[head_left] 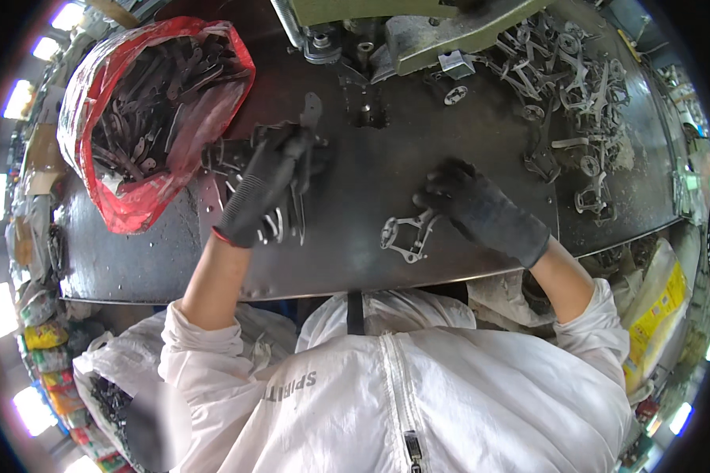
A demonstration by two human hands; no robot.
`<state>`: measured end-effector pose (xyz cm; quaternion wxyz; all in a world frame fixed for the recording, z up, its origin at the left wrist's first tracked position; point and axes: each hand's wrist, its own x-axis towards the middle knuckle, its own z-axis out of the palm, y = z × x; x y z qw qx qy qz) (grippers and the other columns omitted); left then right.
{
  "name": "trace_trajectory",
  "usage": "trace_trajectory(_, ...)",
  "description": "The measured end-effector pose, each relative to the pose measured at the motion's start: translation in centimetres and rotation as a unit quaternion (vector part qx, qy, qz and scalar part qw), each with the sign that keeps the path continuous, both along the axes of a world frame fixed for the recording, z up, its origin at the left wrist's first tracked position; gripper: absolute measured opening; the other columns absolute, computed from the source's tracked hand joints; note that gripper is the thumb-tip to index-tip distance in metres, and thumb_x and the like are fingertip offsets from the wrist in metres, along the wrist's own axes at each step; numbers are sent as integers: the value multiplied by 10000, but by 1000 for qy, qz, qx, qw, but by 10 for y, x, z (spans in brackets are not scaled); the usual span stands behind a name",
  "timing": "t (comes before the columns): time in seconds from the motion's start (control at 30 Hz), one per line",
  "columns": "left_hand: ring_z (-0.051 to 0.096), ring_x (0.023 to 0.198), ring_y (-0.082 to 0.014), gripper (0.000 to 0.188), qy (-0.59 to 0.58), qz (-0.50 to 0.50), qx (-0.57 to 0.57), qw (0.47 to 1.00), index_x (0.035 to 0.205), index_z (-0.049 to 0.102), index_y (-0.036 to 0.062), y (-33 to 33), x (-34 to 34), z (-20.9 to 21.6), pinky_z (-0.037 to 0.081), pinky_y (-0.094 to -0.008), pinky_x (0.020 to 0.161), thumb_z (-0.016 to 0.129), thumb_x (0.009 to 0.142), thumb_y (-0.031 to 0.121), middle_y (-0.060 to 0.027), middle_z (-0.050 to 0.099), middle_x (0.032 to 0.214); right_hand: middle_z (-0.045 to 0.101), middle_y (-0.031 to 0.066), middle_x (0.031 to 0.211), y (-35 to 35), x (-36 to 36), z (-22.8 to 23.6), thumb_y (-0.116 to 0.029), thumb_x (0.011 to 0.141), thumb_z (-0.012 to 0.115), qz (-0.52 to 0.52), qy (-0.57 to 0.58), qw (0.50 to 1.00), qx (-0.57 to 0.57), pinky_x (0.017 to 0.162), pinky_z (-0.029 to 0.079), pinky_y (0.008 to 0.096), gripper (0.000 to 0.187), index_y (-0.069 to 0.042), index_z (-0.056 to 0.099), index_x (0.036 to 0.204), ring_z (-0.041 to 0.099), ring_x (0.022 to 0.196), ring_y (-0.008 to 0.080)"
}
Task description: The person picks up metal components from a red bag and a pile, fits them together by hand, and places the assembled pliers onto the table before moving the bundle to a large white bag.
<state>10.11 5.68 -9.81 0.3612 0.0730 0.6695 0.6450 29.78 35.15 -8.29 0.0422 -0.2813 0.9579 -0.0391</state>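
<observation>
My left hand [270, 177], in a black glove, is closed around a dark flat metal strip [312, 112] with a rounded, holed end that sticks up past the fingers. Under and beside that hand lie several more metal strips [274, 226], partly covered by it. My right hand [481, 206], also gloved in black, has its fingers bent, slightly blurred. At its thumb side it grips the corner of a silvery open-framed metal bracket [409, 238]; the exact hold is partly hidden.
A red-and-white bag [106, 201] full of dark metal strips [162, 102] stands at the left. A green machine [465, 35] with a tool over a slot [367, 116] is at the far middle. Many loose metal brackets [584, 87] heap at the right. The dark tabletop [355, 264] ends before me.
</observation>
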Motion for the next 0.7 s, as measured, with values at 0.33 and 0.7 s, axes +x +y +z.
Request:
trace_trajectory(0.33,682,900,-155,444,129,-101,-66,984,1285,581,29,30,3,36,560,-315,800,491,1072,408,-79,694,998,707,110,1086,-10,-60,-10,-118,1011,607,-368,-3,702,-610,770,551,312,379,-16,577,1374,687,886,193)
trace_trajectory(0.7,687,831,-158,417,97,-103,-47,989,1305,595,-7,56,-4,46,556,-288,759,496,1081,331,-84,712,1005,715,107,1033,-61,-99,31,-97,992,626,-356,-127,585,-717,677,558,265,398,57,563,1353,705,864,142)
